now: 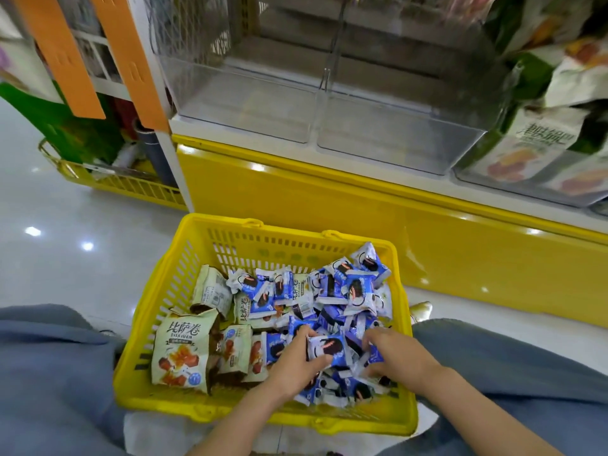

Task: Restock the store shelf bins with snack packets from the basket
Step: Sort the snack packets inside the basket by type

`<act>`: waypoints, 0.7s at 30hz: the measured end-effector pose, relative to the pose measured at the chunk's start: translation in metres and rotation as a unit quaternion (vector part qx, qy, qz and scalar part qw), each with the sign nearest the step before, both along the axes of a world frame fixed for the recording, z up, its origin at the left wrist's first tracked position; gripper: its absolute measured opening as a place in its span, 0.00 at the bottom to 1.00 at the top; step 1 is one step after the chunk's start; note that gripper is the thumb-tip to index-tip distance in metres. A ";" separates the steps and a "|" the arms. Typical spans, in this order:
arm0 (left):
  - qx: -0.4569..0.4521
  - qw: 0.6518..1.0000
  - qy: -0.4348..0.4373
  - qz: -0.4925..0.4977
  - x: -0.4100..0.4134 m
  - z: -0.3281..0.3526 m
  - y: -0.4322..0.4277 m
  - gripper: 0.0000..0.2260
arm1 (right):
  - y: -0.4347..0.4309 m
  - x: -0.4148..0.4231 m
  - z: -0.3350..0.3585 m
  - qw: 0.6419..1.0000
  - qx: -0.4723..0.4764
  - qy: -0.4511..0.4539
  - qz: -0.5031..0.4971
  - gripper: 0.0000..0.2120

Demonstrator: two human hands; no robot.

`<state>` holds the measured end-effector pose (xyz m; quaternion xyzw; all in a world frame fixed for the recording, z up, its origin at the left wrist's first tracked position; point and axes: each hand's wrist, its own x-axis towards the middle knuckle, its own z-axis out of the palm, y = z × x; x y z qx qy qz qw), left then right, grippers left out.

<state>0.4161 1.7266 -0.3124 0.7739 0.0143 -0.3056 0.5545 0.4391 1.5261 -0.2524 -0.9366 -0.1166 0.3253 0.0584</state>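
Glossy white floor tiles (65,225) are spreading out below a yellow shelf base (329,209); on top of that base two clear plastic bins (329,120) are sitting side by side, parted by a clear divider, with nothing showing inside them; just to the right a further clear bin (526,189) is holding green and white cartons (533,143). On the floor close in front of the base, a yellow slotted basket (263,245) is lying between the person's knees, which are showing in blue-grey cloth at both lower corners. Inside the basket, blue and white snack packets (345,287) are piling up on the right half, while beige packets (184,350) with pictured rolls are lying on the left half. Both hands are reaching down into the blue pile; the left hand (296,366) is closing its fingers and thumb around one blue packet (325,348), gripping it by its left edge; the right hand (398,353) is pressing down among the packets just beside it, its fingers curling into the heap, and whether it is gripping anything cannot be told. At far left, orange strips (59,51) are hanging beside another yellow basket (131,185).
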 end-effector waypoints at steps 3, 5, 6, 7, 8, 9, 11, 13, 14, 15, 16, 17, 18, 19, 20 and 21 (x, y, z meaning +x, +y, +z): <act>-0.017 0.999 0.029 -0.012 -0.002 -0.002 0.008 0.12 | -0.004 -0.001 0.000 0.997 0.047 0.026 -0.048 0.19; -0.046 0.998 0.031 0.004 -0.002 -0.001 0.016 0.11 | -0.005 -0.003 -0.001 0.996 0.056 0.053 -0.040 0.21; -0.057 0.998 0.028 0.016 -0.001 0.001 0.018 0.11 | -0.004 -0.004 -0.003 0.997 0.054 0.040 -0.025 0.24; -0.066 0.997 0.024 0.021 0.000 0.003 0.020 0.11 | -0.001 -0.006 -0.005 0.998 0.063 0.005 -0.017 0.27; -0.076 0.997 0.022 0.019 0.001 0.006 0.021 0.12 | 0.005 -0.007 -0.006 0.995 0.089 -0.032 -0.024 0.28; -0.083 0.996 0.019 0.009 0.003 0.010 0.022 0.13 | 0.012 -0.008 -0.005 0.990 0.127 -0.055 -0.041 0.28; -0.101 0.994 0.022 -0.023 0.005 0.016 0.021 0.14 | 0.026 -0.008 -0.005 0.977 0.198 -0.031 -0.067 0.25; -0.129 0.989 0.057 -0.038 0.004 0.016 0.024 0.18 | 0.033 -0.008 -0.006 0.969 0.233 0.026 -0.082 0.18; -0.128 0.987 0.088 -0.033 0.004 0.015 0.027 0.21 | 0.033 -0.007 -0.005 0.965 0.244 0.036 -0.093 0.16; -0.120 0.986 0.118 -0.023 0.003 0.012 0.032 0.22 | 0.031 -0.006 -0.003 0.962 0.252 0.030 -0.103 0.14; -0.109 0.984 0.137 -0.013 0.002 0.010 0.036 0.22 | 0.028 -0.003 -0.001 0.959 0.258 0.015 -0.115 0.13; -0.091 0.986 0.142 -0.007 0.002 0.007 0.039 0.20 | 0.023 -0.001 0.001 0.956 0.262 -0.005 -0.131 0.13; -0.073 0.988 0.138 0.003 0.002 0.004 0.041 0.17 | 0.018 0.002 0.002 0.954 0.258 -0.028 -0.150 0.14; -0.065 0.989 0.130 0.028 0.002 0.001 0.040 0.12 | 0.014 0.004 0.003 0.953 0.248 -0.051 -0.168 0.14; -0.073 0.987 0.125 0.068 0.002 0.000 0.036 0.09 | 0.010 0.006 0.004 0.953 0.234 -0.075 -0.179 0.14; -0.094 0.981 0.125 0.115 0.003 0.000 0.030 0.06 | 0.006 0.008 0.004 0.955 0.214 -0.095 -0.181 0.13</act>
